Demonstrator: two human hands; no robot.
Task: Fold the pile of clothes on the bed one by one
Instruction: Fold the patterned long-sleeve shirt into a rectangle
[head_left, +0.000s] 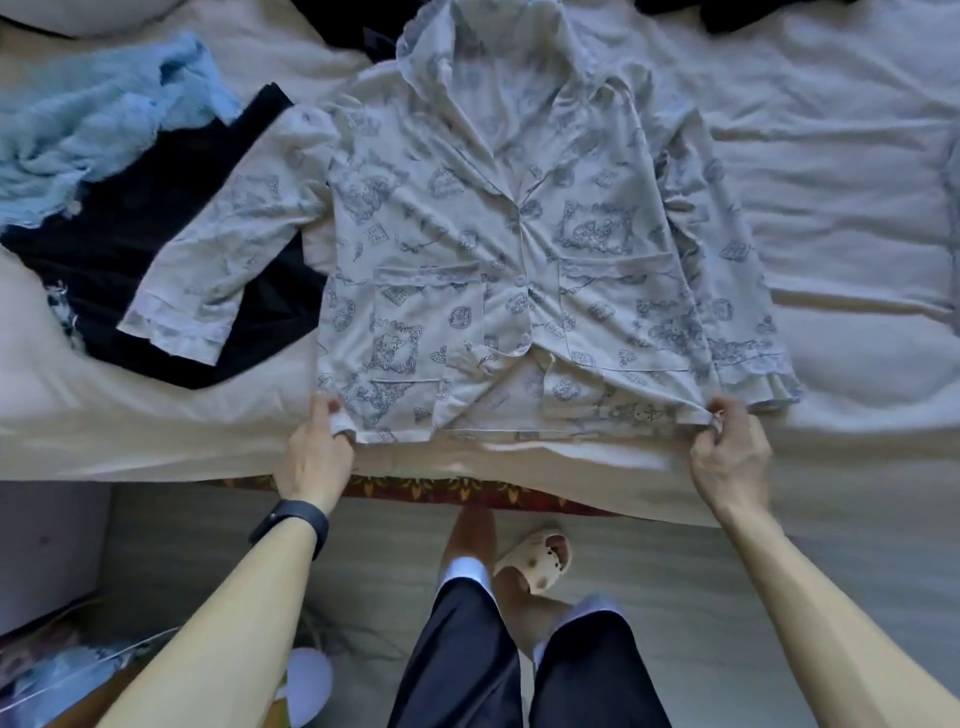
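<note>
A cream pyjama shirt (467, 218) with a grey-blue print lies front up, spread flat on the bed (841, 156), collar at the far side. Its left sleeve stretches out over a dark garment (156, 234); its right sleeve lies folded down along the body. My left hand (314, 452) pinches the shirt's bottom left hem corner. My right hand (727, 447) pinches the bottom right hem corner. Both hands sit at the bed's near edge.
A fluffy light blue garment (88, 124) lies crumpled at the far left, partly on the dark garment. More dark cloth (727, 13) sits at the far edge. The person's legs and a cream slipper (540, 561) stand on the floor below the bed edge.
</note>
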